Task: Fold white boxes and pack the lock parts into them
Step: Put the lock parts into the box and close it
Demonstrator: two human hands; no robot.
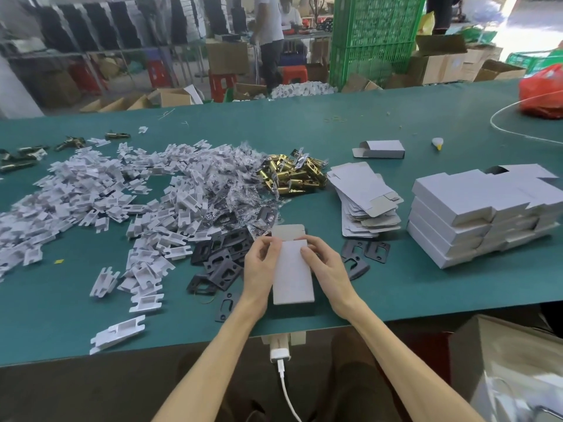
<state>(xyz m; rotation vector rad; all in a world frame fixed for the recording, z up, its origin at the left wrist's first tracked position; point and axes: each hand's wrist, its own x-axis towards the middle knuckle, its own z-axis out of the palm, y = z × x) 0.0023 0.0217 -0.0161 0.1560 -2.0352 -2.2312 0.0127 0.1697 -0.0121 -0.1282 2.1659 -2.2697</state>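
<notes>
I hold a white box (293,275) upright over the green table's near edge, its far flap open and showing grey card. My left hand (259,269) grips its left side and my right hand (326,269) its right side, fingertips near the top. Black lock plates (222,263) lie just left of my hands, and two more (365,251) to the right. Gold latch parts (292,175) are piled beyond. Flat unfolded boxes (365,202) are stacked to the right.
Closed white boxes (475,214) are stacked at the right. White plastic inserts (106,193) and bagged parts (225,184) cover the left half of the green table (426,284). One folded box (380,149), a glue bottle (438,144) and a red bag (542,92) sit farther back.
</notes>
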